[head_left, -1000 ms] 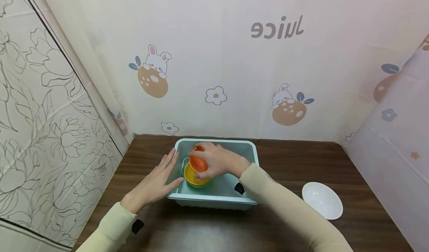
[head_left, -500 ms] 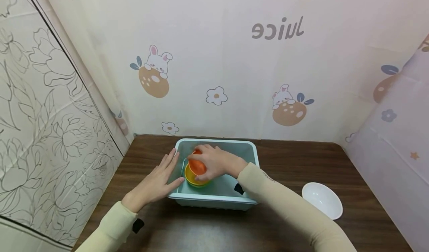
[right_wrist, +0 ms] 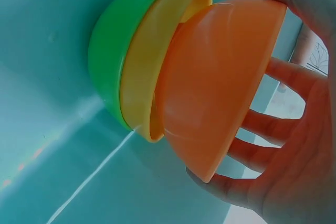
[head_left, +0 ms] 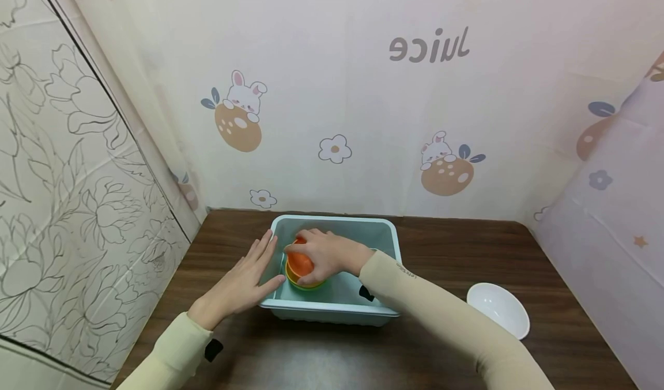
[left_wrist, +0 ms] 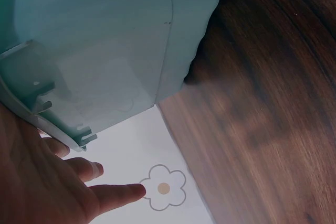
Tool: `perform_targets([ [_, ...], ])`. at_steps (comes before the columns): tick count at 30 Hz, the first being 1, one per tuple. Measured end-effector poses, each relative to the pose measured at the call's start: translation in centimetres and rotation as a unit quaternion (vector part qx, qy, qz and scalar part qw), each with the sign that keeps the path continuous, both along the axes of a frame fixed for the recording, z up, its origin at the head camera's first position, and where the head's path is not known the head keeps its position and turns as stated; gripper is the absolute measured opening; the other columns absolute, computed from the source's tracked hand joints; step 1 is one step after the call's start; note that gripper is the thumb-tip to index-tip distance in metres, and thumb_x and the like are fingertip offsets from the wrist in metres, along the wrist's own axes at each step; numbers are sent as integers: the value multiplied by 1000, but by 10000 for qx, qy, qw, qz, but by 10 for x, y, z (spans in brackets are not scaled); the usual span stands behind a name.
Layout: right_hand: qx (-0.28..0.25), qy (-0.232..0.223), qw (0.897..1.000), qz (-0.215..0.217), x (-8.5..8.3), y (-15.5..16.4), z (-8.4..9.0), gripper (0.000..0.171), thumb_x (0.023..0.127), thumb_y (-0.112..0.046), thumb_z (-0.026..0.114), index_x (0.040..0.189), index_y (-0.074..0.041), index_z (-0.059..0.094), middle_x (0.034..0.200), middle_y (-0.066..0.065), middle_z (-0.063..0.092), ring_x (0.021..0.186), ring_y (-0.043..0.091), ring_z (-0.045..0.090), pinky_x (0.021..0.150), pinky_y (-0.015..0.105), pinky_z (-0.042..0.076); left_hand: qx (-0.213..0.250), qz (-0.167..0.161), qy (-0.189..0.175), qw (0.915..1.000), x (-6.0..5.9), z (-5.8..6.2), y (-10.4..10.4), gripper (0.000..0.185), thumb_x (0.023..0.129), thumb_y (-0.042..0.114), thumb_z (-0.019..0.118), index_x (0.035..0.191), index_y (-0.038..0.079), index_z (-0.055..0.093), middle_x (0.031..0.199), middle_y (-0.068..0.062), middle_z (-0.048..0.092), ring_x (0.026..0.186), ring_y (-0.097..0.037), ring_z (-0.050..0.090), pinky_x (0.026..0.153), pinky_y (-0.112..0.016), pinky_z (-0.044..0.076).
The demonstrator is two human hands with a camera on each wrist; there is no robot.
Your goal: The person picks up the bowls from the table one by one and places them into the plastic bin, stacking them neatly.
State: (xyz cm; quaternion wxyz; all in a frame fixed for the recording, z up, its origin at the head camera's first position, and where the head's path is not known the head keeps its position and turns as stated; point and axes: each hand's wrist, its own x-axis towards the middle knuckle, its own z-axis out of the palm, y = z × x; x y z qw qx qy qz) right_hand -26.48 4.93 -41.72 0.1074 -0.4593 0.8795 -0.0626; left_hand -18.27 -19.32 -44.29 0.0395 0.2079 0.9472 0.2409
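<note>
Inside a pale blue-green plastic bin (head_left: 332, 306), my right hand (head_left: 332, 254) holds an orange bowl (right_wrist: 218, 77) by its rim, thumb on one side and fingers on the other. The orange bowl is tilted, its lower part entering a yellow bowl (right_wrist: 142, 66). That yellow bowl sits nested in a green bowl (right_wrist: 111, 51) on the bin's floor, at its left side. With fingers straight, my left hand (head_left: 236, 289) rests along the bin's left rim. In the left wrist view, its fingers extend past the bin's outer edge.
A white bowl (head_left: 499, 309) stands on the dark wooden table (head_left: 441, 252), right of the bin and beside my right forearm. Behind the table hangs a patterned wall covering (head_left: 373, 102); another panel (head_left: 72, 177) with line-drawn flowers closes off the left side.
My right hand has lowered the orange bowl slightly, down and leftward into the yellow one, which it now covers more. The left hand has stayed on the rim.
</note>
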Motion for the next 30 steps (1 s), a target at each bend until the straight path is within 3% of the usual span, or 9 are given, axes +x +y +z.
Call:
perform_targets([
  [30,216,-71,9997,-120,-3,-12,-3,72,87,-60,68,151,-32,52,152,8,46,130,26,48,97,49,55,83,-71,43,9999,-1,-2,0,90,101,63,48,167,13,12,175,-4,-1,159,-44,9,113,-78,26],
])
